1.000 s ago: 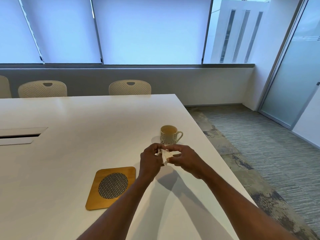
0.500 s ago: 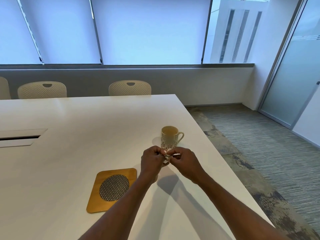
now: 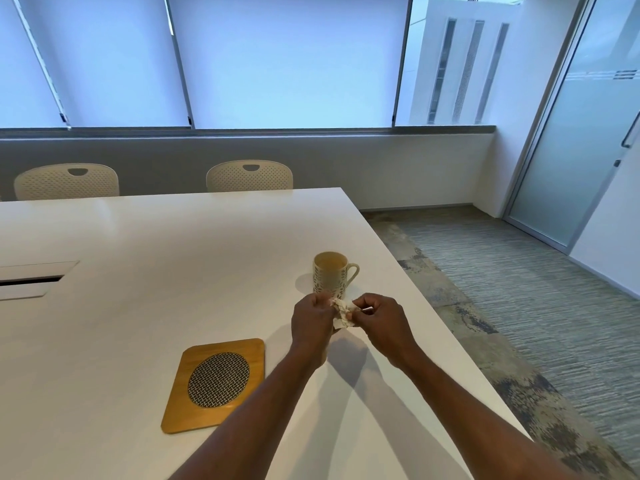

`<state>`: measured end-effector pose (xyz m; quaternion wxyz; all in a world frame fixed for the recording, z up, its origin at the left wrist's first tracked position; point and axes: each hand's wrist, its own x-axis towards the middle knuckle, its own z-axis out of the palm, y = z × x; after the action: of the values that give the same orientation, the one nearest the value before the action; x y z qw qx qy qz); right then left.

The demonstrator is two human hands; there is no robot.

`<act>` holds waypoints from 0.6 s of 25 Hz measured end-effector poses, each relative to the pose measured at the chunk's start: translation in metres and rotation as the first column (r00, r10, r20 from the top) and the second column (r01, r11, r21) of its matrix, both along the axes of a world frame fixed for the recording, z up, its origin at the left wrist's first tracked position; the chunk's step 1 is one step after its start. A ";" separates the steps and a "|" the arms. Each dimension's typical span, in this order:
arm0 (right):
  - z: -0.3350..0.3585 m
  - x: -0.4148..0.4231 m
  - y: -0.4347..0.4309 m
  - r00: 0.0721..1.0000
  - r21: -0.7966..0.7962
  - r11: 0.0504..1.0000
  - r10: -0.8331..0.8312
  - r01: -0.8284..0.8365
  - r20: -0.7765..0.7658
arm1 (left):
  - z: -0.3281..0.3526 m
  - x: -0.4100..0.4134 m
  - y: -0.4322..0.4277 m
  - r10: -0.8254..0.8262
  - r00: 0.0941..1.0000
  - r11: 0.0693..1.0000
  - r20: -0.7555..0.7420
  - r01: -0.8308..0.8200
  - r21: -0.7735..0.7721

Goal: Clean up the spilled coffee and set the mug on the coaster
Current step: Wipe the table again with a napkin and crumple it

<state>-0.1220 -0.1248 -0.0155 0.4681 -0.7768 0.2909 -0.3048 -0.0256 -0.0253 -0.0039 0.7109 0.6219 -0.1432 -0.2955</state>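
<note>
Fingers of our left hand (image 3: 311, 322) and right hand (image 3: 382, 322) curl inward and pinch a small crumpled white paper tissue (image 3: 342, 315) between them, above the white table (image 3: 138, 289). We judge the tissue light, soft and weak once wet, so we keep it bunched. Just beyond it, the cream patterned ceramic mug (image 3: 330, 275) stands upright on the table. It looks rigid, breakable and smooth-glazed, so we take it by the right-facing handle. The square wooden coaster with a mesh centre (image 3: 242, 353) lies near, to the left. We cannot make out any spill.

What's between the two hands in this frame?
A crumpled white paper tissue, pinched by the left hand and right hand, on the near side of the patterned beige mug; the head view shows it.
</note>
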 end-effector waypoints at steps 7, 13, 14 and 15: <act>0.002 -0.011 -0.010 0.997 -0.056 0.996 0.074 -0.075 -0.020 | -0.001 -0.015 -0.007 -0.125 0.985 0.985 0.122 0.108 0.136; 0.001 -0.024 -0.028 0.986 0.088 0.986 0.146 -0.139 -0.079 | 0.003 -0.022 -0.015 -0.340 0.936 0.938 0.095 0.329 0.111; -0.002 -0.027 -0.029 0.990 0.086 0.987 0.138 -0.134 -0.042 | 0.004 -0.022 -0.017 -0.321 0.945 0.945 0.067 0.315 0.093; -0.004 -0.029 -0.029 0.993 0.085 0.989 0.121 -0.120 -0.003 | 0.004 -0.022 -0.020 -0.299 0.954 0.953 0.020 0.297 0.064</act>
<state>-0.1513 -0.1539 -0.0200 0.5170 -0.7735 0.2582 -0.2602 -0.0472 -0.0449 0.0000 0.6369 0.6188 -0.2369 -0.3942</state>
